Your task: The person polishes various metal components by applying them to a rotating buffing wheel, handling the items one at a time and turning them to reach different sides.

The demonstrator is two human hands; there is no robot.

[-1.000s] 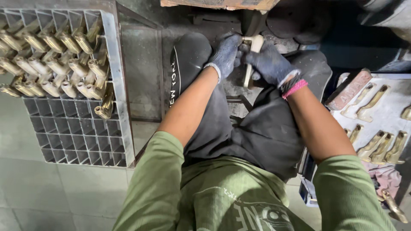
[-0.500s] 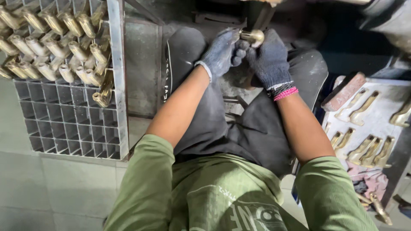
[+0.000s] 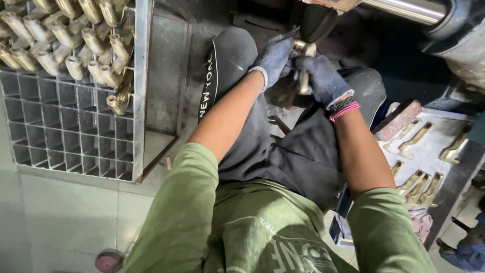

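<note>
Both hands wear dark grey gloves and grip one brass fitting (image 3: 303, 65) held out in front of my knees. My left hand (image 3: 274, 58) clasps its upper left side. My right hand (image 3: 323, 78), with a pink band at the wrist, wraps around its lower part. The fitting's top sits right against a dark wheel (image 3: 317, 21) under a shiny metal shaft (image 3: 404, 9). Most of the fitting is hidden by my fingers.
A metal grid rack (image 3: 76, 131) on the left holds several brass fittings (image 3: 65, 45) in its upper cells. On the right a tray (image 3: 429, 151) carries several flat brass handles (image 3: 422, 184). Tiled floor lies below. A round reddish disc (image 3: 108, 262) rests on the floor.
Both hands have stayed on the brass fitting and lifted it up toward the dark wheel; the view has shifted slightly.
</note>
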